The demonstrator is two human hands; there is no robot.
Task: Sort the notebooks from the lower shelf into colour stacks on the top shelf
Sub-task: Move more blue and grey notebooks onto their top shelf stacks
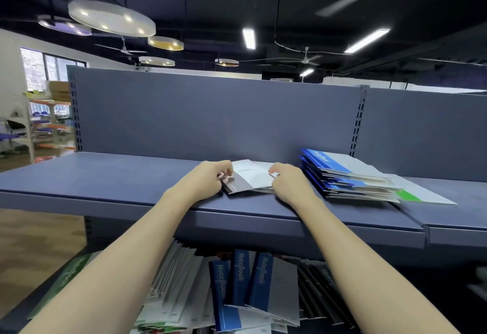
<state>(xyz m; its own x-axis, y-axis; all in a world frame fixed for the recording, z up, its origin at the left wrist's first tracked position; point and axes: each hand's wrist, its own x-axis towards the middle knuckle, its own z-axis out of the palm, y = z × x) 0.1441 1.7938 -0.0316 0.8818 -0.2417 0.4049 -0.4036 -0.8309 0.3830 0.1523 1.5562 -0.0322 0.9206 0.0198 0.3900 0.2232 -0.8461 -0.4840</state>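
Notebooks (pixel 237 291) below look thin and floppy (light), so my left hand (pixel 208 178) and right hand (pixel 287 182) pinch the brown one's (pixel 250 179) side edges near the top shelf's (pixel 105 175) front.

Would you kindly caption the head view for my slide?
Both hands, left and right, set a brown-spined notebook on the top shelf beside the blue stack.

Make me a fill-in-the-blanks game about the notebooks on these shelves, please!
1. Both hands touch a small stack on the ___ shelf.
2. The big stack to the right of the hands is mostly ___.
3. A ___ notebook sticks out at the bottom of that big stack.
4. Unsorted notebooks wait on the ___ shelf.

Missing words: top, blue, green, lower
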